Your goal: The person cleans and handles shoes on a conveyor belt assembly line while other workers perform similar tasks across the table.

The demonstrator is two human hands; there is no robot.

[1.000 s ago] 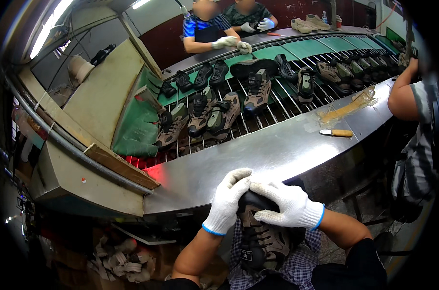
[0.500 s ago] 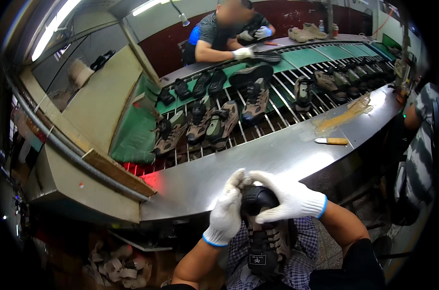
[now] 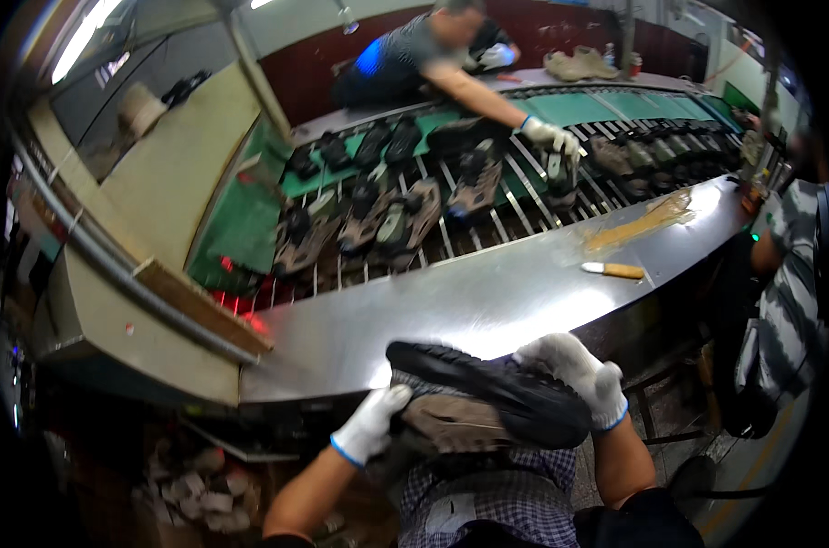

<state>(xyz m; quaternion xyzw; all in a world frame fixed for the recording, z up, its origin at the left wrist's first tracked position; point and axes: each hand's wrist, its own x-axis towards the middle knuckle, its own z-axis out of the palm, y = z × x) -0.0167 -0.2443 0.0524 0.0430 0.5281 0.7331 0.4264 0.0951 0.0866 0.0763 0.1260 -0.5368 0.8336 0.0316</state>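
Note:
A brown and black shoe (image 3: 460, 423) is held crosswise over my lap, tipped on its side so that its dark treaded sole (image 3: 492, 382) faces up and away. My left hand (image 3: 373, 423), in a white knit glove with a blue cuff, is closed on the shoe's left end. My right hand (image 3: 574, 376), gloved alike, holds the right end from the far side, and the shoe hides part of its fingers. The shoe is just off the near edge of the metal ledge (image 3: 341, 342).
Beyond the ledge runs a roller conveyor (image 3: 515, 196) bearing several similar shoes (image 3: 412, 222). A knife with a yellow handle (image 3: 623, 271) lies on the ledge near dried glue (image 3: 638, 226). Across the conveyor, a co-worker's gloved hand (image 3: 551, 137) touches a shoe. Another person (image 3: 784, 274) is at right.
The shoe has turned from lying lengthwise, upper showing, to crosswise with its sole showing. My hands have moved apart to its two ends. The co-worker has reached right to another shoe.

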